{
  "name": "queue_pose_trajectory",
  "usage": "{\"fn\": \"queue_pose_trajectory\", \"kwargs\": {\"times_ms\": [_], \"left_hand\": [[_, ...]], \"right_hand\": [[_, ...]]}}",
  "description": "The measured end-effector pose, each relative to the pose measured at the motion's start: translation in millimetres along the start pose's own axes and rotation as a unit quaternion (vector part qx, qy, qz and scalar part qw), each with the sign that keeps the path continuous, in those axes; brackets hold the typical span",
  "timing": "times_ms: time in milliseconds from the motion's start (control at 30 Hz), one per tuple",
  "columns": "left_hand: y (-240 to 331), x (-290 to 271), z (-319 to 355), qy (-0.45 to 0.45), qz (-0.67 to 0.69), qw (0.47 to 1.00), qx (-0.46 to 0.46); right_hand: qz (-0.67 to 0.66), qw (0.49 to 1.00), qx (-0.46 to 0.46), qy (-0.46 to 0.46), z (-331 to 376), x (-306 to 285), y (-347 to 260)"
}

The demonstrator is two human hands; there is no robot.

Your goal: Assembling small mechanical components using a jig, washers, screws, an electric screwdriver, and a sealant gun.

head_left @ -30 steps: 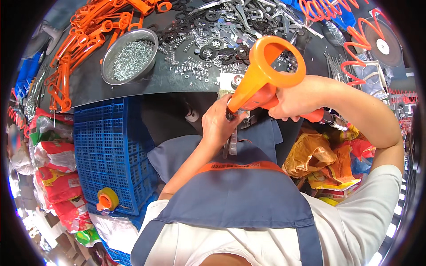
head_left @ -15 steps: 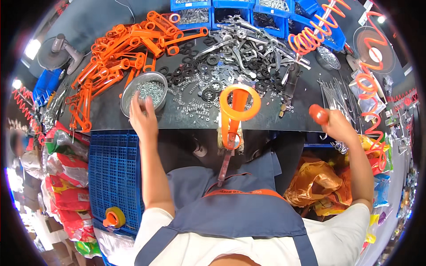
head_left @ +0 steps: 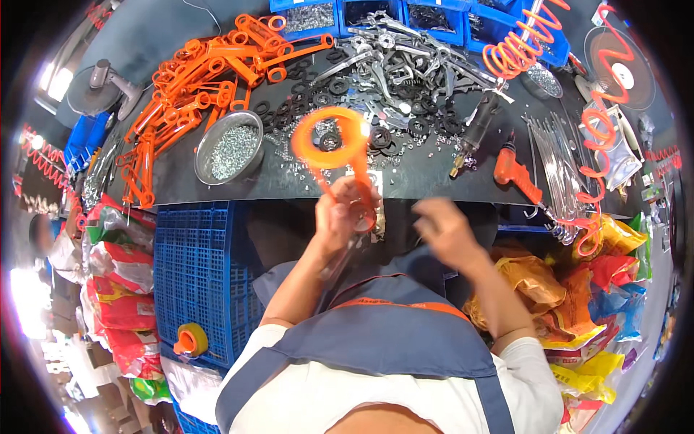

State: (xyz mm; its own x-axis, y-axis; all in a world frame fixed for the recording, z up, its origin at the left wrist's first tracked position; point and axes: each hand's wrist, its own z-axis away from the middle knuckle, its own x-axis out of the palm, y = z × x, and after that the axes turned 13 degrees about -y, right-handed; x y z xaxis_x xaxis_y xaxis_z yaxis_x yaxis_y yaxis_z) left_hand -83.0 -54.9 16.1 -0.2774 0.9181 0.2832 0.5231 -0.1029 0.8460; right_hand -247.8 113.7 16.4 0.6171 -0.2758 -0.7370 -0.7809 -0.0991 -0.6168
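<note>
At the front edge of the table my left hand (head_left: 336,224) is closed round the lower part of an orange ring-ended frame (head_left: 359,163). Its big ring stands tilted above my fingers and is blurred. My right hand (head_left: 444,228) is off to the right of it, in front of the table edge, its fingers smeared by motion; nothing shows in it. A red-handled tool (head_left: 513,175) lies on the table to the right. Left of the orange frame stands a metal bowl (head_left: 229,148) of small shiny parts.
Orange frames (head_left: 210,69) are heaped at the back left. Grey metal levers (head_left: 405,58) and black rings lie in the middle, before blue bins (head_left: 434,22). A dark air tool (head_left: 477,130) hangs on a coiled orange hose. Thin metal rods (head_left: 553,155) lie at the right.
My left hand has left the bowl and taken hold of the orange frame, which has tilted left. My right hand has let go of the red-handled tool and come inward.
</note>
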Motion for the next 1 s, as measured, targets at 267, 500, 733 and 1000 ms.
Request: {"fn": "queue_pose_trajectory", "kwargs": {"times_ms": [267,500,733,1000], "left_hand": [[173,-79,6,0.092,0.273,0.925,0.246],[88,-33,-13,0.151,0.298,0.933,0.137],[35,6,1,0.115,0.085,0.990,0.012],[-17,-4,-9,-0.006,-0.173,0.983,0.060]], "right_hand": [[-0.265,0.960,-0.079,-0.044,29,81,-29],[-0.531,0.844,0.073,-0.008,-34,72,-96],[0.057,0.986,0.151,0.052,-89,46,-16],[0.035,0.988,0.145,0.031,-99,46,0]]}}
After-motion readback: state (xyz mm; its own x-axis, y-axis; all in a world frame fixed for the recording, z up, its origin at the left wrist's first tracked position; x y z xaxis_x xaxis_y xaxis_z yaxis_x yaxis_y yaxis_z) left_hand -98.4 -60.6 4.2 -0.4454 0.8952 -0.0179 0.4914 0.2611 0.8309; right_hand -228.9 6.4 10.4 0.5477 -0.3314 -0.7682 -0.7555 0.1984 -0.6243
